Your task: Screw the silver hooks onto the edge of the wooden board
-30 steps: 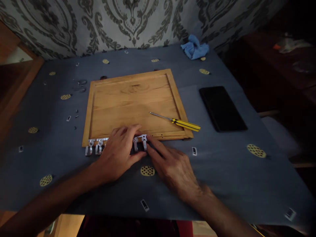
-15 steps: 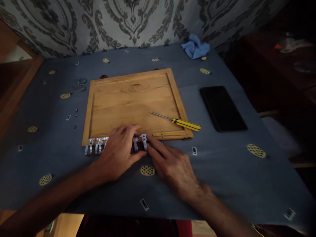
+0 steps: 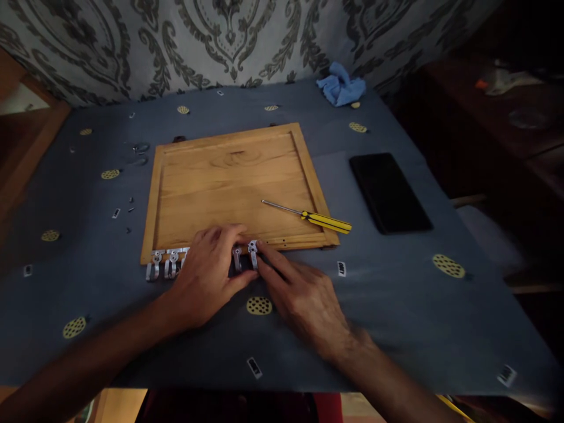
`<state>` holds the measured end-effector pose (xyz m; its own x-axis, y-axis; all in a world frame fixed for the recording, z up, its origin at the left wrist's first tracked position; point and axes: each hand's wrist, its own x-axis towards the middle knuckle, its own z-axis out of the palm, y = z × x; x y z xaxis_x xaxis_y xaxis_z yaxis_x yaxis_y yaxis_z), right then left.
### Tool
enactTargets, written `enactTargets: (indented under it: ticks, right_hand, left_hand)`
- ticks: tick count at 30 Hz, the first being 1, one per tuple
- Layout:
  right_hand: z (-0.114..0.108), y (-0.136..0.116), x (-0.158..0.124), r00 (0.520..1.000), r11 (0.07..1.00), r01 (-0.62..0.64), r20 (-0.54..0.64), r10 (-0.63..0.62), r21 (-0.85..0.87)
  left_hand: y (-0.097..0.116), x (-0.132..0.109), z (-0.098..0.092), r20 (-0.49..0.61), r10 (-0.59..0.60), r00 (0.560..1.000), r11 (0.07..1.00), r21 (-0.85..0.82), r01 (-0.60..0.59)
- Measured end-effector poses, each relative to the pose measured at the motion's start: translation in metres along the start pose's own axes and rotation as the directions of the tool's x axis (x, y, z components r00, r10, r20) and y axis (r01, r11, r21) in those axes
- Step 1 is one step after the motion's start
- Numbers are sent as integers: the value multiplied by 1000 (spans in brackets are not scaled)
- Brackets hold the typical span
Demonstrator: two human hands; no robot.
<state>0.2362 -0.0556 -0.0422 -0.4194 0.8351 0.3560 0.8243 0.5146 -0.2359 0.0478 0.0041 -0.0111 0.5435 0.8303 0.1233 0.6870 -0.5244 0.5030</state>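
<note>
A framed wooden panel [image 3: 229, 188] lies flat, and a metal hook rail [image 3: 173, 263] with several hooks runs along its near edge. My left hand [image 3: 207, 276] is closed over the middle of the rail, thumb on the near side and fingers on the panel side, hiding some hooks. At the rail's right end, the fingertips of my right hand [image 3: 304, 299] press together against the last hook [image 3: 252, 254]; its thumb is hidden. Across the panel's right side rests a screwdriver [image 3: 326, 222] with a yellow and black handle, touched by neither hand.
A black tablet-like slab [image 3: 390, 194] lies right of the panel on the blue tablecloth [image 3: 396, 323]. Behind it sits a crumpled blue cloth [image 3: 341, 86]. Small metal pieces [image 3: 131, 210] and looped metal bits [image 3: 140, 150] lie to the left. A patterned curtain [image 3: 229, 41] borders the back.
The whole view has shifted slightly, so things appear a little further left. Both hands keep their places at the hook rail, and the screwdriver has not moved on the panel.
</note>
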Motion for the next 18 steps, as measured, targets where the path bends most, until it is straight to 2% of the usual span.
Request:
enactTargets:
  ticks: [3, 9, 14, 18]
  right_hand:
    - [-1, 0, -3, 1000, 999, -8, -15, 9, 52]
    - [-4, 0, -8, 984, 994, -55, -166, 70, 94]
    - [-5, 1, -7, 987, 993, -37, -150, 54, 114]
    - [-4, 3, -7, 994, 993, 17, -105, -5, 116]
  left_hand:
    - [0, 0, 0, -1, -11, 1000, 1000, -19, 11]
    - [2, -1, -1, 19, -28, 999, 1000, -2, 28]
    - [1, 0, -1, 15, -44, 999, 999, 1, 44]
    - [0, 0, -1, 14, -43, 999, 999, -9, 43]
